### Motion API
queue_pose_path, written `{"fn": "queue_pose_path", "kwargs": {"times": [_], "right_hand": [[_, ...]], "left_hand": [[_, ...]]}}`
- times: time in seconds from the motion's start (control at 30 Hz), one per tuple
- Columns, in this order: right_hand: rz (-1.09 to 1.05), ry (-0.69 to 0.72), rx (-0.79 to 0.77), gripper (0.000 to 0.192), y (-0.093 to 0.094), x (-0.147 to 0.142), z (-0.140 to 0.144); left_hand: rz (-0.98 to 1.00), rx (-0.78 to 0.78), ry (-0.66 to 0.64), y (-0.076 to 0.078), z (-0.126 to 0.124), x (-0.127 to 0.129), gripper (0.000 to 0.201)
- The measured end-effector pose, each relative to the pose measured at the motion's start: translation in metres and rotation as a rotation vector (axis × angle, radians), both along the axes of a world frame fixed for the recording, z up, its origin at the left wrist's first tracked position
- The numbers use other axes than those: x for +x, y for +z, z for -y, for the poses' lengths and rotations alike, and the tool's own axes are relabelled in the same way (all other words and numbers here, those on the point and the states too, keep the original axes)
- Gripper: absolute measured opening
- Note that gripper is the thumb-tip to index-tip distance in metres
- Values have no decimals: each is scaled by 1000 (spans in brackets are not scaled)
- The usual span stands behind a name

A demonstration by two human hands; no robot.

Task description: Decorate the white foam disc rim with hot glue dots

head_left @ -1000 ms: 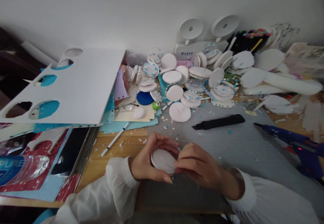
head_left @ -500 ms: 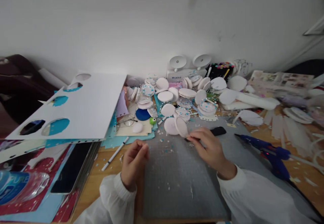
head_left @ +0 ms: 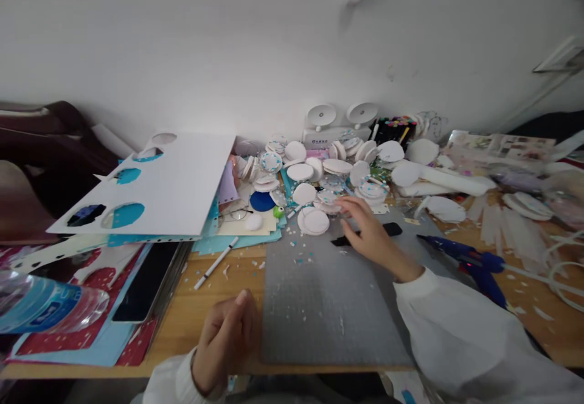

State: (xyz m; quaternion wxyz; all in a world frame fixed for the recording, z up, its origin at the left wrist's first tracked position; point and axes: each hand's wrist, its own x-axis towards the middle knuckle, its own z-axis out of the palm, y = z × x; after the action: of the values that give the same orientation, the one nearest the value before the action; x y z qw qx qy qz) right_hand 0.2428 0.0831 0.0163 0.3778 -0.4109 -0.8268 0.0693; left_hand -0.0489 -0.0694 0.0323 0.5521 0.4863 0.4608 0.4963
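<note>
left hand: bare left hand (head_left: 225, 337) at the near table edge, loosely curled, thumb up, grasping nothing; white sleeve cuff at the wrist; sits just left of the mat.
mat: grey rectangular cutting mat (head_left: 319, 306) flat on the wooden table (head_left: 182, 325), long axis running near to far, scattered with small paper bits.
pen: white slim pen (head_left: 216, 263) on the wood left of the mat, long axis diagonal, far end toward the right.
right arm: white-sleeved arm comes in from the lower right, stretched forward and leftward across the mat's far right corner.
right hand: bare right hand (head_left: 369, 236) palm down, fingers spread and released, holding nothing; fingertips reach toward the discs, contact unclear.
black bar: black flat oblong tool (head_left: 387, 232) partly under the right hand, long axis roughly left-right.
disc: white round paper disc (head_left: 314, 221) lying flat at the mat's far edge, face up, just left of the right hand's fingers; round, so no long axis.
glue gun: blue hot glue gun (head_left: 465, 261) right of the hand, nozzle pointing left and away.
disc pile: heap of white round discs, some blue-speckled (head_left: 337, 167), beyond the hand, against the wall.
board: white cardboard sheet with round cut-outs (head_left: 168, 185) far left, propped over blue paper.
</note>
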Motion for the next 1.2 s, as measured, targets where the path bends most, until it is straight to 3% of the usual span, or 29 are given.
{"fn": "queue_pose_path", "kwargs": {"times": [0.07,0.13,0.27,0.5,0.7,0.83,0.93,1.03,1.2], "right_hand": [[59,-65,-34,47,-2,22,10],[255,-107,-67,43,-8,43,16],[519,-106,-108,30,-20,64,21],[602,-98,-90,33,-6,58,50],[470,-142,-202,40,-2,72,92],[422,-213,-230,39,-16,84,96],[385,-235,-182,38,-26,90,87],[393,-241,-145,50,-32,91,76],[459,-253,-100,81,-32,86,63]], "left_hand": [[-62,-15,-29,-6,3,-4,59],[-107,-31,-47,-10,6,-4,59],[-122,-51,-84,-12,8,3,59],[-305,49,-197,-4,11,1,52],[-391,133,-194,-1,-1,5,44],[-474,249,-167,-2,-25,17,24],[-608,352,-29,-3,-55,29,16],[-775,364,116,-2,-91,45,18],[-1003,340,65,1,-135,75,35]]}}
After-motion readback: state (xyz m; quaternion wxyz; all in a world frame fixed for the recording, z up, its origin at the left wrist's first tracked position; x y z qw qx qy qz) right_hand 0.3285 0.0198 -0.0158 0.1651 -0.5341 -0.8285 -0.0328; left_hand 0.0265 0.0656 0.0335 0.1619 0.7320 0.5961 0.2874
